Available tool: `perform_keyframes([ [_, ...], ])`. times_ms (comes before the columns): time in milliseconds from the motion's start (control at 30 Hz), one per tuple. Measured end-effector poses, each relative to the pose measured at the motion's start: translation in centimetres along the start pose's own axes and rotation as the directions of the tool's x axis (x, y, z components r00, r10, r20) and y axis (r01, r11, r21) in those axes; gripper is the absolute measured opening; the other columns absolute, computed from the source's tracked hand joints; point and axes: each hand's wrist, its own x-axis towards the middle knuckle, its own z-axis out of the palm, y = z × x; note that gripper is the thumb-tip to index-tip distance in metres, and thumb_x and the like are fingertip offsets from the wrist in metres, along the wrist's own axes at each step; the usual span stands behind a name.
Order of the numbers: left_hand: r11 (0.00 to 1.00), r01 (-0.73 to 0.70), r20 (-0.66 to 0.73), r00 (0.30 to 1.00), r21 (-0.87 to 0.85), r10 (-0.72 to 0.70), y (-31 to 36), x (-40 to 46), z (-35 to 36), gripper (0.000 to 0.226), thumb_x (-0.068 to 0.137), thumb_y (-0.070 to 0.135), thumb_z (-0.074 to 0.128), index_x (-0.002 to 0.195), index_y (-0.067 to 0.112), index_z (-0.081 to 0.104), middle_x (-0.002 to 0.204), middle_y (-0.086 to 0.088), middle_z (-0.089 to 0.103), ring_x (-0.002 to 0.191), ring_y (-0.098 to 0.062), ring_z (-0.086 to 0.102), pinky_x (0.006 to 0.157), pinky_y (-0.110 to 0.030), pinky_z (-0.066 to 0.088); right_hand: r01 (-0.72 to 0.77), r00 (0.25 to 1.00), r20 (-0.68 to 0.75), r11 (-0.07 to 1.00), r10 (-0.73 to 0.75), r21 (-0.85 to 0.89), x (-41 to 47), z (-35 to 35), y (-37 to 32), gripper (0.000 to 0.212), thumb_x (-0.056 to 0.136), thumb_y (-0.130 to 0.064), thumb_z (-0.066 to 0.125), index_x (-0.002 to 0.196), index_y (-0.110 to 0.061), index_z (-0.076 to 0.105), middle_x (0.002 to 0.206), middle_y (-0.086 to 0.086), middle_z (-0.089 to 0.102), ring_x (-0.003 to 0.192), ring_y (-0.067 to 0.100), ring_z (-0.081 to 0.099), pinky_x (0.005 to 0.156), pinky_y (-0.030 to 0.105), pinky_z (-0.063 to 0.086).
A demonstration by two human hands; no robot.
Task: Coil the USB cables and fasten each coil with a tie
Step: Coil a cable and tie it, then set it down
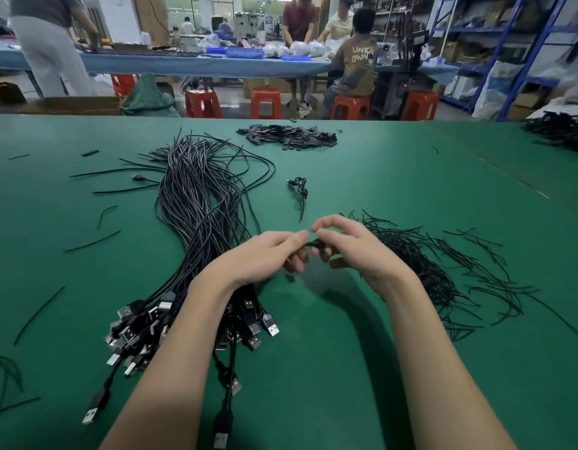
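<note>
- In front of you, a flat green table mat.
- A long bundle of black USB cables with silver metal plugs.
- A loose black heap of thin wire ties.
- Beyond your table, red plastic stools.

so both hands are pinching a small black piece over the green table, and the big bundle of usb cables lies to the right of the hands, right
Not quite. In the head view the bundle of USB cables lies to the left of the hands; the pile of thin ties is on the right. The left hand and right hand do pinch a small black piece over the green table.
</note>
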Motion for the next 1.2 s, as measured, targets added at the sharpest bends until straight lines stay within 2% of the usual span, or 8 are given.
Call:
perform_keyframes([
  [200,0.972,-0.166,-0.178,0.975,-0.166,0.136,2.2,0.2,0.8,0.037,0.107,0.033,0.041,0.072,0.032,0.052,0.059,0.012,0.04,0.055,-0.012,0.034,0.056,-0.03,0.033,-0.019,0.997,-0.049,0.827,0.056,0.561,0.8,1.0,-0.4,0.054,0.106,-0.058,0.027,0.107,-0.021,0.065,0.083,-0.002,0.072,0.076,0.014,0.064,0.069,0.03,0.047],
  [333,0.622,-0.226,-0.202,0.973,-0.75,0.11,4.5,0.2,1.3,0.03,0.109,0.032,0.036,0.083,0.022,0.047,0.059,0.008,0.027,0.052,-0.011,0.025,0.051,-0.02,0.028,0.011,1.0,-0.007,0.961,-0.01,0.277,0.8,2.9,0.6,0.079,0.103,-0.064,0.005,0.101,-0.029,0.077,0.109,-0.002,0.076,0.112,0.014,0.066,0.103,0.042,0.047],
  [500,0.185,-0.141,-0.139,0.99,-0.973,0.024,5.3,0.1,0.8,0.034,0.108,0.035,0.035,0.081,0.018,0.044,0.057,0.008,0.02,0.048,-0.008,0.02,0.044,-0.019,0.025,0.062,0.993,0.099,0.998,-0.059,-0.018,0.2,3.2,-0.1,0.09,0.103,-0.064,0.002,0.088,-0.02,0.079,0.098,0.003,0.079,0.113,0.01,0.067,0.121,0.04,0.03],
  [667,0.128,-0.218,-0.232,0.966,-0.968,-0.111,3.9,-0.4,-1.2,0.04,0.11,0.035,0.03,0.076,0.017,0.042,0.062,0.006,0.018,0.054,-0.01,0.018,0.048,-0.02,0.025,-0.053,0.928,0.374,0.992,0.006,0.114,-1.1,-0.2,-1.3,0.055,0.103,-0.053,0.041,0.116,-0.006,0.067,0.06,0.012,0.066,0.073,0.033,0.074,0.105,0.046,0.05],
  [867,-0.039,-0.24,-0.24,0.971,-0.97,0.01,4.3,-1.2,-1.8,0.043,0.109,0.032,0.032,0.068,0.019,0.038,0.059,0.007,0.018,0.051,-0.009,0.019,0.048,-0.019,0.029,-0.229,0.811,0.573,0.966,0.122,0.118,-2.2,-1.6,-0.5,0.023,0.098,-0.036,0.062,0.104,-0.019,0.076,0.058,-0.003,0.048,0.045,0.01,0.047,0.053,0.025,0.054],
  [933,0.0,-0.204,-0.203,0.976,-0.979,0.075,4.3,-1.5,-1.8,0.043,0.109,0.031,0.032,0.067,0.02,0.036,0.058,0.008,0.014,0.048,-0.008,0.012,0.042,-0.02,0.019,-0.293,0.826,0.498,0.956,0.264,-0.021,-2.2,-1.7,0.3,0.037,0.088,-0.05,0.066,0.103,-0.017,0.074,0.055,-0.006,0.039,0.044,0.008,0.037,0.045,0.02,0.043],
  [1033,0.272,-0.072,-0.024,0.984,-0.96,0.174,4.0,-1.6,-1.9,0.042,0.106,0.033,0.037,0.065,0.022,0.039,0.054,0.009,0.014,0.043,-0.007,0.011,0.039,-0.019,0.011,-0.246,0.938,0.189,0.942,0.291,-0.228,-1.5,-2.0,0.3,0.046,0.074,-0.057,0.077,0.096,-0.017,0.075,0.056,-0.009,0.04,0.048,0.009,0.031,0.046,0.022,0.024],
  [1200,0.855,0.106,0.153,0.988,-0.508,-0.032,4.1,-1.2,-0.3,0.053,0.109,0.037,0.032,0.086,0.009,0.071,0.068,-0.005,0.069,0.054,-0.013,0.063,0.046,-0.017,0.048,0.066,0.968,-0.248,0.988,-0.029,0.141,-0.5,-1.5,-1.7,0.007,0.095,-0.02,0.069,0.1,-0.018,0.065,0.067,-0.004,0.064,0.046,0.006,0.04,0.042,0.016,0.03],
])
